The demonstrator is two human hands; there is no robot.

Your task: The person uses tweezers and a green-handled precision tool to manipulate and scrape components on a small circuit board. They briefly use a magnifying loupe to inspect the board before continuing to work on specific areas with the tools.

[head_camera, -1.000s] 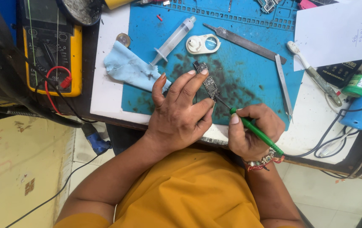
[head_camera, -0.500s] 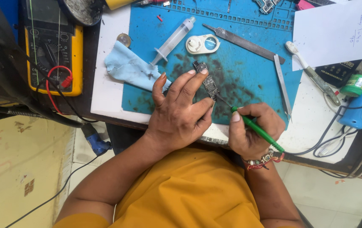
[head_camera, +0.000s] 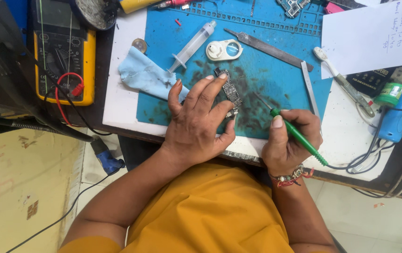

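Observation:
My left hand (head_camera: 198,124) lies palm down on the blue work mat (head_camera: 280,79), its fingertips and thumb holding a small narrow circuit board (head_camera: 230,91) flat. My right hand (head_camera: 287,140) grips a green-handled soldering iron (head_camera: 297,136) like a pen. The iron's thin metal tip (head_camera: 261,100) hovers just right of the board, apart from it. A cable runs from the iron's rear end off to the right.
On the mat lie a plastic syringe (head_camera: 192,46), a white round loupe (head_camera: 223,49), a metal file (head_camera: 262,43), tweezers (head_camera: 309,86) and a light blue cloth (head_camera: 147,75). A yellow multimeter (head_camera: 62,51) sits left. A toothbrush (head_camera: 344,82), white paper (head_camera: 374,35) and blue tool (head_camera: 400,110) lie right.
The iron's tip has drawn back to the right, off the board. My left hand stays in place holding the board.

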